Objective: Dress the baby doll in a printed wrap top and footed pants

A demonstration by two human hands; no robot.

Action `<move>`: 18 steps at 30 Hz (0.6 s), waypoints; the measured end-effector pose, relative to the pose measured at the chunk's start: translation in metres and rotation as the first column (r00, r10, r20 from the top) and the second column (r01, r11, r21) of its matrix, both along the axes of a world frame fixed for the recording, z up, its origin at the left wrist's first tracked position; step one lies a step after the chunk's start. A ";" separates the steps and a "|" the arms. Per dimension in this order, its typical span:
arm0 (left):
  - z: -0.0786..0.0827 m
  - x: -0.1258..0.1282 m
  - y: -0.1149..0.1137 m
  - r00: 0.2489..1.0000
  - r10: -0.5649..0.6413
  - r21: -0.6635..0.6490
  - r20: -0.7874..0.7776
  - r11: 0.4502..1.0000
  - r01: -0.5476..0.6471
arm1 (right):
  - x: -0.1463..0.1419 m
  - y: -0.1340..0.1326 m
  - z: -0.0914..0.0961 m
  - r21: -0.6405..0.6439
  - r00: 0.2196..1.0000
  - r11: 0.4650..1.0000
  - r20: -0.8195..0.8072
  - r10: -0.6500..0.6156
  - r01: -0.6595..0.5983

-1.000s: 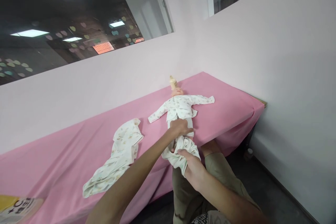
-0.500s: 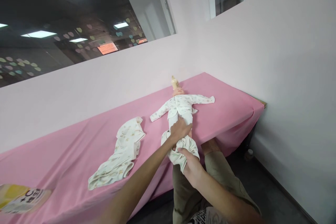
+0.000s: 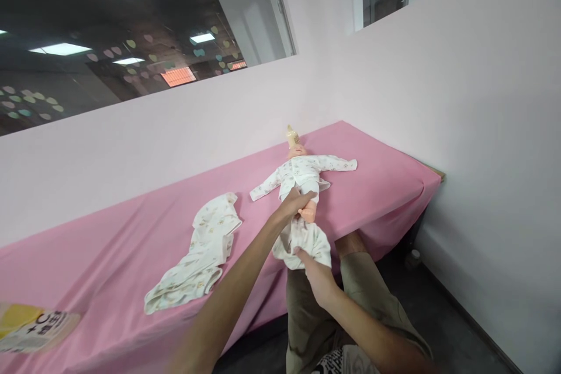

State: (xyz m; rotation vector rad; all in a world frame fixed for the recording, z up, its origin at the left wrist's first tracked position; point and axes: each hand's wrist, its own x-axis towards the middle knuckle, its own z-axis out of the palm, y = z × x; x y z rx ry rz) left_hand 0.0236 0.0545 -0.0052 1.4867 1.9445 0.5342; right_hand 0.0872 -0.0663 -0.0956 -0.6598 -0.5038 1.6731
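Observation:
A baby doll (image 3: 301,172) lies on its back on the pink-covered table (image 3: 377,178), in a white printed top, with a feeding bottle (image 3: 290,137) at its head. White printed trousers (image 3: 307,241) are bunched below its bare legs. My left hand (image 3: 294,203) is closed on the doll's leg at the trousers' upper edge. At the table's front edge, my right hand (image 3: 314,269) grips the lower part of the trousers.
A second white printed garment (image 3: 197,260) lies crumpled on the table to the left. A yellow and white packet (image 3: 30,330) sits at the far left edge. Pale walls enclose the table behind and to the right. My knees are below the table edge.
The trousers have slid down the doll's legs toward the table edge, baring the legs. My left hand moved from the doll's waist to its leg. My right hand stays on the trousers.

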 end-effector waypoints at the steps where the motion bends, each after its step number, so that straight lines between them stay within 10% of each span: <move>1: -0.001 -0.002 -0.001 1.000 -0.009 0.002 0.001 1.000 0.009 | 0.002 0.002 0.001 -0.068 0.995 0.997 -0.094 -0.033 0.026; 9: -0.017 -0.007 -0.008 0.993 -0.120 0.040 0.004 0.992 0.120 | 0.037 0.013 0.007 -0.121 0.849 0.987 -0.528 0.022 -0.102; 18: -0.019 -0.013 -0.009 0.990 -0.138 0.029 -0.041 0.990 0.139 | 0.043 0.023 0.001 -0.219 0.859 0.975 -0.506 -0.077 -0.041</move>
